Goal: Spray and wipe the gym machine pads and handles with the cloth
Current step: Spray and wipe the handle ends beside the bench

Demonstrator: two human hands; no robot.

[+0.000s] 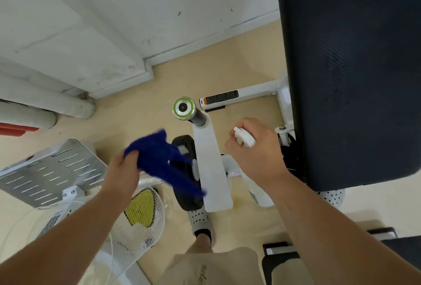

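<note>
Mostly hidden spray bottle (245,138) gripped by right hand (257,156), left hand (121,170) clutching blurred cloth (164,161)

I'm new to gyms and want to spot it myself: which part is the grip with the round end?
Start at the big dark pad filling the right side. Just left of it is a flat white arm. At its far end a short dark grip sticks out, the only part capped in shiny metal with a bright green ring.

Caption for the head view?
Left hand holds a blue cloth while right hand grips a white spray bottle near the machine's handle.
</note>
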